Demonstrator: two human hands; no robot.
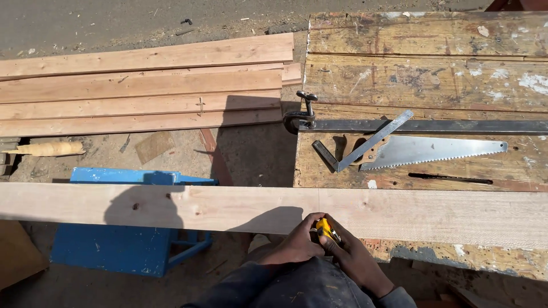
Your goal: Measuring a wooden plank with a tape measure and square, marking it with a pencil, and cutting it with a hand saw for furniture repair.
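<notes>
The long pale board (228, 210) lies straight across in front of me, its long axis running left to right, its right part resting on the near edge of the table (422, 74) and its left part carried out over the blue stand (131, 228) on the ground. It sits just beyond my grip, so the board is ahead of both hands, and a thin pencil line crosses it almost directly above them. Between my hands is a small yellow tool (323, 227), which looks like a tape measure, though most of it is hidden. My left hand (297, 245) is curled closed around its left side, and my right hand (354, 259) is wrapped around it from the right with the fingers folded over; both are pressed together at the board's near edge, touching or almost touching the wood. The left hand is slightly nearer to the pencil line. Further out on the table, past the board, a handsaw (434, 151) lies with its blade pointing right, parallel to the board, and a try square (365, 142) rests tilted across its handle. A black clamp (302, 114) bites the table's left edge beside a dark metal bar (428, 126). Well off to the left, stacked planks (142, 85) lie on the ground, also running left to right.
</notes>
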